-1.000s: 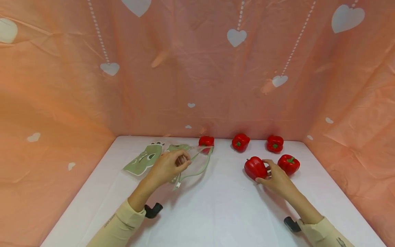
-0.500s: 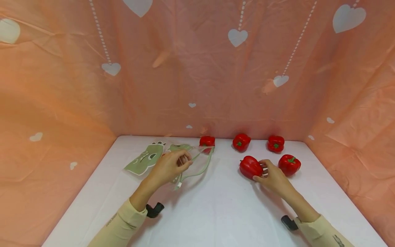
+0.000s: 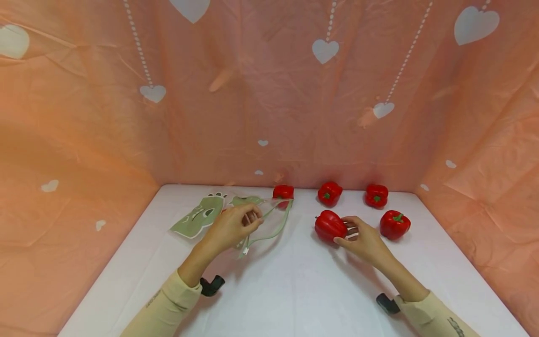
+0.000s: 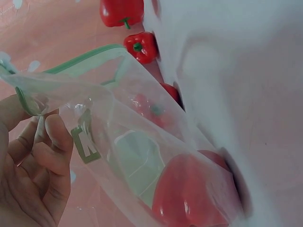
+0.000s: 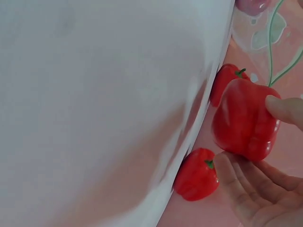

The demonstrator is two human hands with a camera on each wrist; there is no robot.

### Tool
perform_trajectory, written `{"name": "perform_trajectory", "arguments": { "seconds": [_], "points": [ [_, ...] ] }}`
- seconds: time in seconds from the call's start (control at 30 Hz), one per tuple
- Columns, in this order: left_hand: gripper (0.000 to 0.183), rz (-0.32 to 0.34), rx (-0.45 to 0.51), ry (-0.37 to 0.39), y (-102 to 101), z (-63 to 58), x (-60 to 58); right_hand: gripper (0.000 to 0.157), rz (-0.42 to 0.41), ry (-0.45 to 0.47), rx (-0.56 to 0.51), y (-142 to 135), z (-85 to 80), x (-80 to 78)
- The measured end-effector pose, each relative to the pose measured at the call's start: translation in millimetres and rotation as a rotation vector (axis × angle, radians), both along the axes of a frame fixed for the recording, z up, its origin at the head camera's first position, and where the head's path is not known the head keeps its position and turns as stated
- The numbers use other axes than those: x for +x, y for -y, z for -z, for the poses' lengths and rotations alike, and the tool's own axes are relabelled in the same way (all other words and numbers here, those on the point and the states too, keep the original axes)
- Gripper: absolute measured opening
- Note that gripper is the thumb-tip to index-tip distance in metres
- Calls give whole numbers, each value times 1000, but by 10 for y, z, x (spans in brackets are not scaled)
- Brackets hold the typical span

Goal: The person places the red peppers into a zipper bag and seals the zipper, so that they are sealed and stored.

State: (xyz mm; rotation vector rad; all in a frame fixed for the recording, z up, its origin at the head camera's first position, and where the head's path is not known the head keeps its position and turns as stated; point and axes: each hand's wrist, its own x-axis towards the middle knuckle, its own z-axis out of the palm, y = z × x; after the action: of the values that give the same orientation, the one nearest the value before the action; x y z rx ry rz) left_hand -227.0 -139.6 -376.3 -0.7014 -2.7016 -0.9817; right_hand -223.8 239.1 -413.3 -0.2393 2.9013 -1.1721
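My left hand (image 3: 232, 228) pinches the upper edge of a clear zip bag (image 3: 199, 218) with a green cartoon print and a green zip strip. The bag's mouth gapes toward the right. In the left wrist view a red bell pepper (image 4: 191, 194) shows through the plastic, inside the bag's lower part. My right hand (image 3: 366, 239) grips another red bell pepper (image 3: 330, 225) between thumb and fingers, lying on its side with the stem pointing left. In the right wrist view that pepper (image 5: 244, 120) is held off the white tabletop.
Along the back edge of the white table (image 3: 294, 285) stand a bell pepper (image 3: 283, 193) partly behind the bag, a second pepper (image 3: 330, 194) and a third pepper (image 3: 376, 196). One more pepper (image 3: 394, 225) sits right of my right hand. An orange curtain (image 3: 269, 103) encloses the table.
My right hand has moved left with the bell pepper, away from the pepper at the right and closer to the bag. The left hand and the bag stay where they were.
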Motion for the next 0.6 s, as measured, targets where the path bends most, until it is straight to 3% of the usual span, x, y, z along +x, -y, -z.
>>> {"name": "perform_trajectory", "arguments": {
  "seconds": [0.6],
  "points": [
    [6,23,21,24,-4,-6,-4,67,-96,-55,-112,370,-90,25]
  ]
}}
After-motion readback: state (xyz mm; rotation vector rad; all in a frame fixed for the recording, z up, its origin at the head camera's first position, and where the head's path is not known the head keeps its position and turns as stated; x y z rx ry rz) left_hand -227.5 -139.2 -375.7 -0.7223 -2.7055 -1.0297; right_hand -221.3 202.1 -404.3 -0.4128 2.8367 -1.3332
